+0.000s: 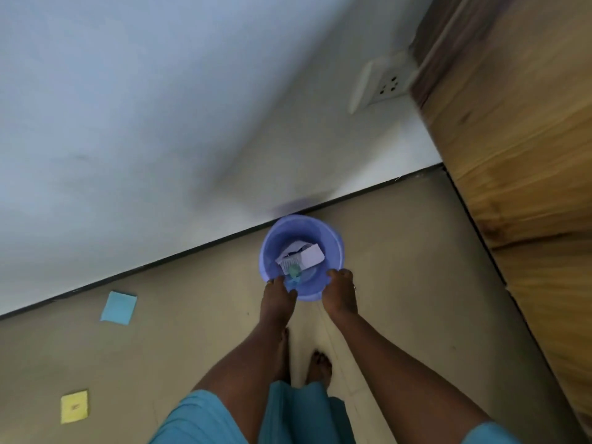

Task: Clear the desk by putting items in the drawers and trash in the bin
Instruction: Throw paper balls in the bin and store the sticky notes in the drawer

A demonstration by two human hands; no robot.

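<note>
A round purple bin (pixel 272 238) stands on the beige floor against the white wall. Inside it lie a white box (pixel 312 255), crumpled white paper (pixel 290 262) and a small greenish scrap. My left hand (pixel 278 296) grips the near rim on the left. My right hand (pixel 340 293) grips the near rim on the right. Both arms reach straight down from me to the bin. The desk top and its drawers are out of sight.
A wooden panel (pixel 519 149) rises along the right side. A white wall socket (pixel 381 83) sits beside it. On the floor to the left lie a blue square note (pixel 119 307) and a yellow one (pixel 74 406). My bare feet (pixel 317 366) stand just behind the bin.
</note>
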